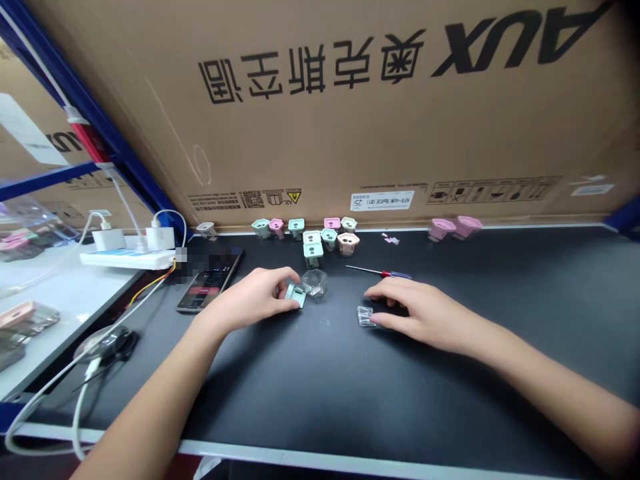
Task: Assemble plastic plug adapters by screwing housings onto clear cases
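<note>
My left hand (255, 297) rests on the black mat, fingers closed round a small mint-green plastic piece (296, 294). A clear faceted plastic shell (315, 283) lies just right of it, touching or nearly touching. My right hand (413, 310) lies palm down, its fingertips on a small clear plastic part (365, 317). A thin screwdriver with a red and blue handle (379, 272) lies just beyond the right hand.
Several mint, pink and beige plastic plug-like pieces (320, 237) stand in rows by the big cardboard box (350, 100); two pink ones (455, 227) farther right. A phone (207, 288) lies left, beside a power strip (127, 257) with chargers and cables.
</note>
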Available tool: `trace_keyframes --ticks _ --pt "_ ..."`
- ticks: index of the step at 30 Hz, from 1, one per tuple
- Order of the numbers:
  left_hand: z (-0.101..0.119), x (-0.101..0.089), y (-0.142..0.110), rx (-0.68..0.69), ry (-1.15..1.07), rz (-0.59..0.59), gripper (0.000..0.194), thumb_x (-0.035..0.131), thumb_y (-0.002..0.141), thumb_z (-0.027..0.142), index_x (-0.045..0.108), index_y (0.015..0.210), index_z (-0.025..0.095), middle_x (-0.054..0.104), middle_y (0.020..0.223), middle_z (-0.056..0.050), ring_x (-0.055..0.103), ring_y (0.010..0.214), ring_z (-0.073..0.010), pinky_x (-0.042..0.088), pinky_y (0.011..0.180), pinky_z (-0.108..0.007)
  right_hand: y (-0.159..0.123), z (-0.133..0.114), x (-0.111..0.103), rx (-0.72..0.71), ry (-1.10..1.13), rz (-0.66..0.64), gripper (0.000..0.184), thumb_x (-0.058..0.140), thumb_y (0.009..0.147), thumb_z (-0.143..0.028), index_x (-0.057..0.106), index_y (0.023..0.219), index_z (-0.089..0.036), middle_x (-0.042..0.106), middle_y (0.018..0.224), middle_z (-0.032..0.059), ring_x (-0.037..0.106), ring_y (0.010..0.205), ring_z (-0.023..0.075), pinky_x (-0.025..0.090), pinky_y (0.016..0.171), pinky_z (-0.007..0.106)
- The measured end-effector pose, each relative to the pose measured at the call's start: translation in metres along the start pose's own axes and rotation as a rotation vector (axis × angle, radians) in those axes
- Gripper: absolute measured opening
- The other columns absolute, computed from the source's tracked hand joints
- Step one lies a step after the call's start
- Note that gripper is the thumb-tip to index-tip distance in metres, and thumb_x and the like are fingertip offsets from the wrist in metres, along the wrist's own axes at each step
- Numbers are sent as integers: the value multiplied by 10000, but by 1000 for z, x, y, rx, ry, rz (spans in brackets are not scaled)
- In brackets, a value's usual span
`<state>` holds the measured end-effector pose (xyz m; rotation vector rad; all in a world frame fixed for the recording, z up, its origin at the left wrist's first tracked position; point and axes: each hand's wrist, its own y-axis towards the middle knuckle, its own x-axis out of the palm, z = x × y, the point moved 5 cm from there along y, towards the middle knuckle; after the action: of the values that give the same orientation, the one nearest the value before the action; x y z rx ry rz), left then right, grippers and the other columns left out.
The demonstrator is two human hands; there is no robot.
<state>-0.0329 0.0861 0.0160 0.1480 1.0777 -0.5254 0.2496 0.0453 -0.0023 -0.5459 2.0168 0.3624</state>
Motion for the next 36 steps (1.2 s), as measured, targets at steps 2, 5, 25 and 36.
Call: trace_keyframes --ticks 2,5,25,36 --pt "5 4 2 39 18 44 330 638 907 464 672 1170 267 674 823 20 612 721 -152 429 656 -243 -1 0 0 -5 0 2 467 553 962 -600 658 1260 -255 698 1261 58 645 1108 267 508 943 417" --pt "10 8 6 109 36 100 343 618 921 426 683 1209 251 719 965 -23 639 805 -174 456 712 -260 -1 0 1 -10 5 2 463 545 967 -596 658 1263 -258 698 1259 60 649 1099 265 511 938 415" --pt "34 18 22 211 232 392 458 671 913 470 622 1292 219 701 1248 -94 588 1196 -308 406 1100 -517 3 12 -10 38 14 228 329 558 964 -493 693 1134 -247 721 1055 48 657 834 205 520 749 356" --pt "46 4 0 367 -194 535 354 663 905 235 584 1250 223 664 1237 -63 631 1151 -194 501 1045 -334 3 0 5 45 154 23 468 587 940 -592 662 1255 -254 714 974 45 630 788 207 514 736 358"
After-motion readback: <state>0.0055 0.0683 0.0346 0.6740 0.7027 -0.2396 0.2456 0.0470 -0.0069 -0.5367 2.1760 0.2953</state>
